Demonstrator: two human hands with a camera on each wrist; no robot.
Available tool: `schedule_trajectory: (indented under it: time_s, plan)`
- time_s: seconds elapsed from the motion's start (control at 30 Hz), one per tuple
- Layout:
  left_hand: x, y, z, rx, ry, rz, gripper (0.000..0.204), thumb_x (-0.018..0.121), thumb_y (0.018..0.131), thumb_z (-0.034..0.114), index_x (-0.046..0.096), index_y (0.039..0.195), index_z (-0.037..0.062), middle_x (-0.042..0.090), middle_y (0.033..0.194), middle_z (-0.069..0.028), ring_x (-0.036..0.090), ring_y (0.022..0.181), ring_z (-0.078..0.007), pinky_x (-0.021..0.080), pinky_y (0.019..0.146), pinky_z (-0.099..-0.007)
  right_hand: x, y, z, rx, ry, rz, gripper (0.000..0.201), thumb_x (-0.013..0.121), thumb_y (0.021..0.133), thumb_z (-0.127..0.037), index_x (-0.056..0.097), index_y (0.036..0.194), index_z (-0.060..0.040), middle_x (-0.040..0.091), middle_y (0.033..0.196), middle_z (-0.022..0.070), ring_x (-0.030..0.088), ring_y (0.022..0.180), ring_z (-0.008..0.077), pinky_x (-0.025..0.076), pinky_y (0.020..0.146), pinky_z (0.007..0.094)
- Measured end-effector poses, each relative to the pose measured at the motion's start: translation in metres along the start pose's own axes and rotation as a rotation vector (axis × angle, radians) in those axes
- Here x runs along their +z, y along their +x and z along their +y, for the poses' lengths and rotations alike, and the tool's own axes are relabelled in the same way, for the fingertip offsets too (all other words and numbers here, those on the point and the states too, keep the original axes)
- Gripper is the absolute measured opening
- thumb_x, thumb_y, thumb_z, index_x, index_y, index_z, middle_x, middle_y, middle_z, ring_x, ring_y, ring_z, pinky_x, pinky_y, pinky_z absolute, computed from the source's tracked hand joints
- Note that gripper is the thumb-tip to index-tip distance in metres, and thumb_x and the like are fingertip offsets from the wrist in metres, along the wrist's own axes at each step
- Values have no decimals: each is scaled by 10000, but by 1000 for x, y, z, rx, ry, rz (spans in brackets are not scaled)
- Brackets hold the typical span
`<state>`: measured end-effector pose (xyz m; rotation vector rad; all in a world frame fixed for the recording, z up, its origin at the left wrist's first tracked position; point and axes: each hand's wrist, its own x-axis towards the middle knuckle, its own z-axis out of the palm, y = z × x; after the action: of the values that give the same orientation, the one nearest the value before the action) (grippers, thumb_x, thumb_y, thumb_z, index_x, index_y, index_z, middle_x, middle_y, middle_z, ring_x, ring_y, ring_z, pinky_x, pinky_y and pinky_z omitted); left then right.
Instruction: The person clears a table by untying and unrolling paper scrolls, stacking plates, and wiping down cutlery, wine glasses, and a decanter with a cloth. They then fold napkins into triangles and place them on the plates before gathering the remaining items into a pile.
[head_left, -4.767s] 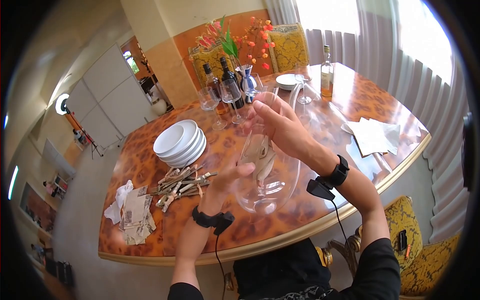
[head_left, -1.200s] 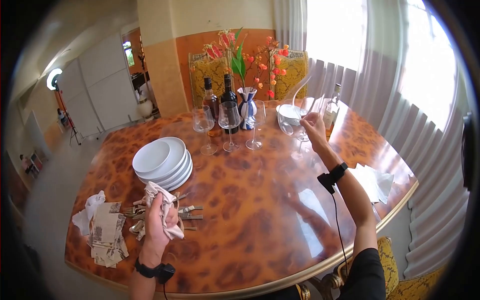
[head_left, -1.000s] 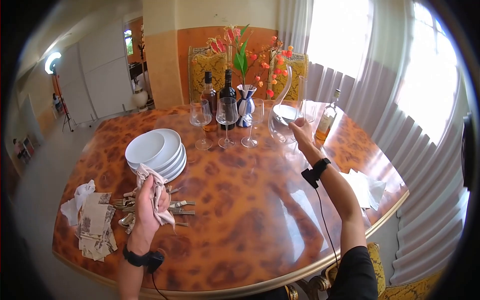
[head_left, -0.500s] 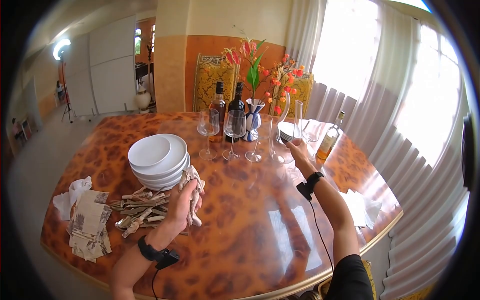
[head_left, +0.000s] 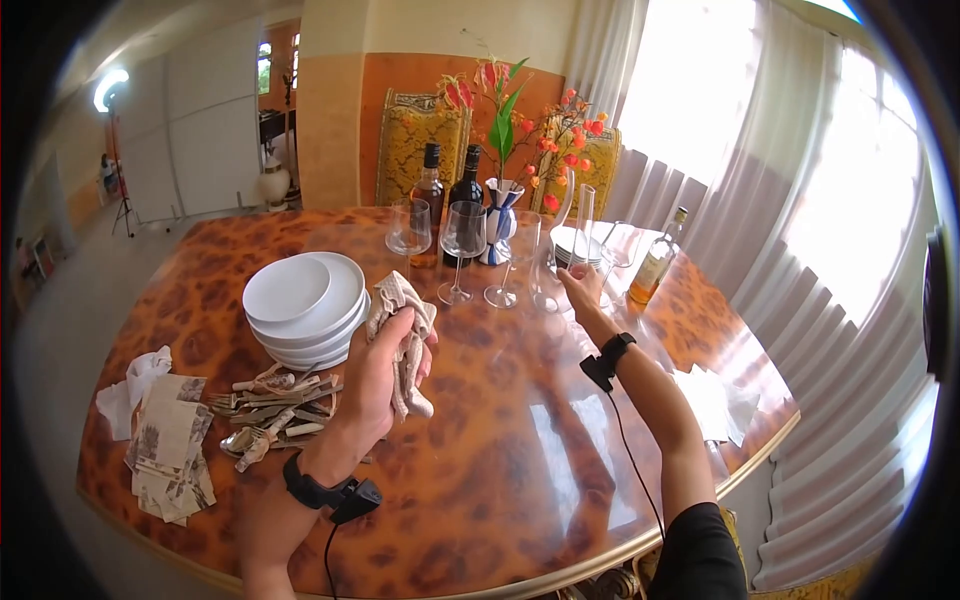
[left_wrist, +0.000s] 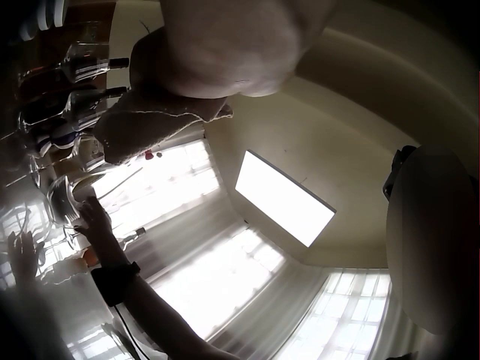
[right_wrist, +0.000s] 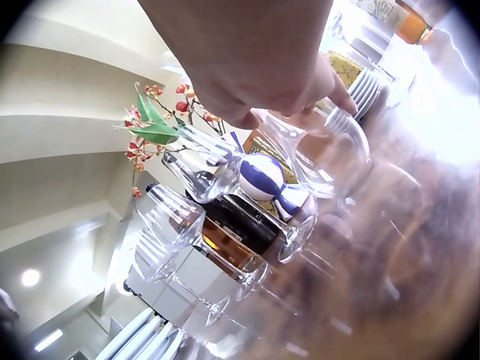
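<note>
My left hand (head_left: 385,375) grips a crumpled pale cloth (head_left: 405,330) above the table, just right of the plate stack. In the left wrist view the cloth (left_wrist: 142,127) shows as a dark bunched shape. My right hand (head_left: 585,295) reaches to the back right and pinches a clear glass decanter (head_left: 586,212) low on its straight spout. The decanter has a second, curved neck and stands upright at the table top, beside the stemmed wine glasses (head_left: 463,235). In the right wrist view the fingers (right_wrist: 341,97) curl at the glass, and the palm hides part of the grip.
White plates and a bowl (head_left: 290,295) are stacked at left, beside piled cutlery (head_left: 280,410) and paper napkins (head_left: 170,440). Behind the glasses stand dark bottles (head_left: 467,190) and a striped vase (head_left: 500,225). An amber bottle (head_left: 655,265) and white napkins (head_left: 710,405) are at right.
The decanter went from between both hands at the front to the back right, lowered from the air to the table. The left hand with the cloth has shifted right, off the cutlery.
</note>
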<state>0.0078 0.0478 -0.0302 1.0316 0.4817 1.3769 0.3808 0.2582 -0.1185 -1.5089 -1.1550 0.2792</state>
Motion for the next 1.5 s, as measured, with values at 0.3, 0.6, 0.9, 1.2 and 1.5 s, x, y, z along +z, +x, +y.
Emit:
schedule_trajectory:
  time_s: [0.3,0.6,0.9,1.2,1.5]
  plan:
    - [-1,5,-8,-38,-23,16,184,541,977,229,589,987,52,625,790,-58,546,565,-112,435,505,-253,2,-5,1,-5,-26,-24,533,781,764,-344,560,1083,22,634,945,118,610,864,209,498,785,338]
    - [-16,13,-4,-56,56,42,169,540,960,199,595,985,41,612,779,-57,544,569,-109,447,516,-248,-51,-1,-8,-183,14,219,780,631,888,-471,378,1373,85,472,1344,276,489,1244,348,371,1061,416]
    - [-12,16,3,-24,133,78,184,457,894,41,536,1059,23,585,779,-79,518,543,-128,415,474,-253,-79,75,35,-153,-89,254,1213,771,717,-591,142,1483,108,216,1529,305,196,1452,390,161,1196,422]
    - [-18,18,4,-45,172,74,372,418,836,-10,495,1200,-9,632,941,-164,570,622,-166,464,504,-275,-79,101,53,-125,-221,210,952,823,716,-453,406,1354,117,493,1352,301,491,1272,383,373,1084,409]
    - [-44,24,-25,-199,124,31,375,429,937,168,518,1256,-10,669,1046,-133,657,894,-203,562,705,-339,-136,-12,-17,-293,284,266,789,754,830,-328,360,1398,53,514,1296,216,562,1146,301,464,974,404]
